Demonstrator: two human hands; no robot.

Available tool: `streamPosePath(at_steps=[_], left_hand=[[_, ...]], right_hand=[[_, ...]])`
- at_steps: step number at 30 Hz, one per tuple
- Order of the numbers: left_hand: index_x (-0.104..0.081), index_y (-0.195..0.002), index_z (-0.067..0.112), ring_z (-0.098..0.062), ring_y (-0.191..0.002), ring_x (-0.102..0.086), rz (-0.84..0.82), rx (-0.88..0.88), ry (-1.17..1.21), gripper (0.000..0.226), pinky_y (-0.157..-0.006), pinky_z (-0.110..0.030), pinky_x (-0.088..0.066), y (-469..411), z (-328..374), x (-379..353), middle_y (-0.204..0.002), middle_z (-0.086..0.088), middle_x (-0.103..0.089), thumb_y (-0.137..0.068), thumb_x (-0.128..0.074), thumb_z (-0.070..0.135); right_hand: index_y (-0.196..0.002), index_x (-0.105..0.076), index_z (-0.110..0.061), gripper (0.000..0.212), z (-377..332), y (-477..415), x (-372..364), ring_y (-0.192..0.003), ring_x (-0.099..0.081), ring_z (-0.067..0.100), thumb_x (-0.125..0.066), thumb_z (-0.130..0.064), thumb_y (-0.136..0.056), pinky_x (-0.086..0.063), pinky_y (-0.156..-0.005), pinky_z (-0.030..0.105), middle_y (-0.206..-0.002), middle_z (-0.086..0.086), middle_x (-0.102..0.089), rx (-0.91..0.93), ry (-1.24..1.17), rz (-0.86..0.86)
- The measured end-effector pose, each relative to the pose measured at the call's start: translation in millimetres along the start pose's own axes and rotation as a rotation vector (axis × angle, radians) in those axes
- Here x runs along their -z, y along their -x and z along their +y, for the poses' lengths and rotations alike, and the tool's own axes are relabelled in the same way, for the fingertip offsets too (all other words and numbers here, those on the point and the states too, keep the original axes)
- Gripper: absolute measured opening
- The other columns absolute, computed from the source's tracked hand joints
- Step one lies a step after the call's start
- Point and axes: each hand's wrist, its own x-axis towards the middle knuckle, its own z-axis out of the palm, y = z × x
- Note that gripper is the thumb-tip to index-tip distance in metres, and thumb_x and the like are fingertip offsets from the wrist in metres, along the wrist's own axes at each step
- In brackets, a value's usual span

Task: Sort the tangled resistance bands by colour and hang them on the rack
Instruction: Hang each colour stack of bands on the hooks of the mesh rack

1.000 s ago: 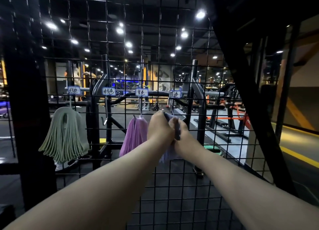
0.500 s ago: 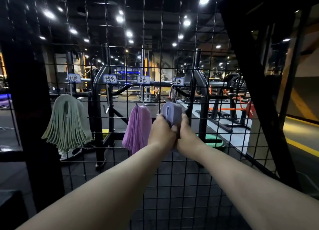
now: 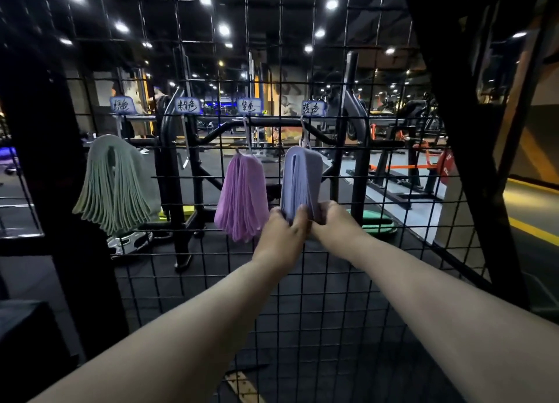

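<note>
1. Since 1.0 s ago: blue band bundle (image 3: 299, 178) has gone from bunched between the hands to looped above them, top at the fourth hook (image 3: 305, 133).
2. Forearms extended; left hand (image 3: 282, 230) and right hand (image 3: 332, 221) side by side, fingers curled, gripping the bundle's lower end.
3. Beyond, on wire grid rack (image 3: 393, 203): purple bands (image 3: 242, 197) hang just left, green bands (image 3: 116, 184) far left.

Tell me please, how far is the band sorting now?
Done: the green bands and the purple bands hang on their hooks. In hand: the left hand and right hand grip the bottom of the blue bands, which seem draped over the fourth hook. Left: releasing them; the second hook is bare.
</note>
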Motion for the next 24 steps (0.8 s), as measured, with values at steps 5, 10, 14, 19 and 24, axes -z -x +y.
streamPosePath(at_steps=[5, 10, 14, 19, 24], left_hand=[[-0.06, -0.096, 0.016, -0.009, -0.078, -0.055, -0.045, 0.084, -0.028, 0.03, -0.064, -0.023, -0.044, 24.0, -18.2, -2.6, -0.094, -0.003, -0.062, -0.102, -0.041, 0.038], [-0.062, -0.098, 0.004, -0.035, -0.094, -0.061, -0.128, 0.135, -0.197, 0.035, -0.076, -0.039, -0.047, 46.8, -57.7, -17.7, -0.107, -0.021, -0.065, -0.104, -0.037, 0.027], [-0.066, -0.097, 0.008, -0.027, -0.079, -0.065, -0.268, 0.233, -0.317, 0.031, -0.062, -0.035, -0.048, 79.8, -115.0, -47.5, -0.093, -0.01, -0.07, -0.095, -0.044, 0.031], [-0.071, -0.101, 0.009, -0.024, -0.078, -0.063, -0.514, 0.298, -0.458, 0.024, -0.065, -0.028, -0.047, 123.0, -190.9, -92.5, -0.088, -0.007, -0.069, -0.093, -0.055, 0.024], [-0.071, -0.11, 0.009, -0.025, -0.103, -0.065, -0.733, 0.38, -0.568, 0.024, -0.089, -0.034, -0.054, 154.7, -265.4, -137.6, -0.107, -0.01, -0.071, -0.091, -0.061, 0.021]], right_hand=[[-0.1, -0.067, -0.013, 0.056, 2.7, 37.2, -8.4, -0.085, -0.067, 0.022, -0.08, -0.055, -0.066, -0.056, -0.091, 0.046, -0.088, 0.007, -0.069, -0.07, 0.03, -0.074], [-0.132, -0.053, 0.004, 0.052, 37.0, 58.4, -21.5, -0.096, -0.06, 0.022, -0.07, -0.026, -0.093, -0.049, -0.091, 0.032, -0.107, 0.012, -0.059, -0.174, 0.13, -0.184], [-0.099, -0.069, -0.014, 0.032, 93.1, 91.8, -40.4, -0.088, -0.069, 0.023, -0.069, -0.045, -0.091, -0.055, -0.077, 0.034, -0.095, 0.005, -0.071, -0.204, 0.378, -0.406], [-0.099, -0.075, -0.01, 0.026, 180.5, 131.3, -78.3, -0.089, -0.068, 0.027, -0.065, -0.033, -0.094, -0.055, -0.079, 0.031, -0.093, 0.008, -0.072, -0.228, 0.592, -0.695], [-0.104, -0.073, -0.02, 0.023, 266.0, 163.7, -105.9, -0.092, -0.068, 0.025, -0.068, -0.035, -0.087, -0.057, -0.083, 0.034, -0.1, 0.003, -0.072, -0.308, 0.75, -0.853]])
